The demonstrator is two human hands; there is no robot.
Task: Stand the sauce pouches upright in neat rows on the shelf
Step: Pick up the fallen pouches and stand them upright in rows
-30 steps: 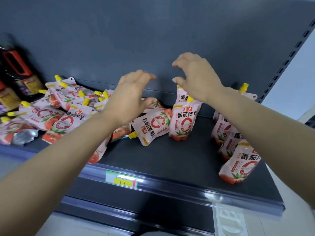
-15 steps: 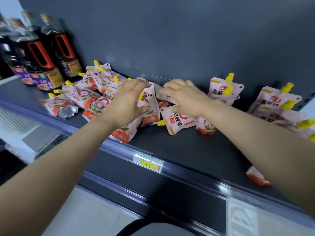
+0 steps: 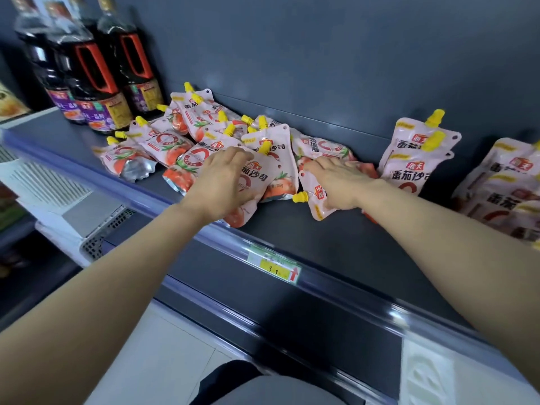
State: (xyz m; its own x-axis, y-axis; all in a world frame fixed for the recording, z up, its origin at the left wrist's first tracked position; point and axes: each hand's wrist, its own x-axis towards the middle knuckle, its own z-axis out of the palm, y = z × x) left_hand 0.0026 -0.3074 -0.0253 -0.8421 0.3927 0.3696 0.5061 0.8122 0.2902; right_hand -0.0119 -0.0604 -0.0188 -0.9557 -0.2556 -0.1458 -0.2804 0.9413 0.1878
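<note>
Two pouches (image 3: 263, 176) — under left hand (image 3: 225, 182), right hand (image 3: 339, 182).

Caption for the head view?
Left hand grips a leaning pouch, right hand presses a flat pouch; upright pouches right, dark bottles left.

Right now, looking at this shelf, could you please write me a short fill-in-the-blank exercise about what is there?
1. Every sauce pouch has a ____ cap.
2. The dark bottles at the left end of the shelf have ____ handles.
3. The price tag is fixed to the shelf's ____ edge.
4. The left hand and the right hand are both touching ____.

Missing words: yellow; red; front; pouches.
</note>
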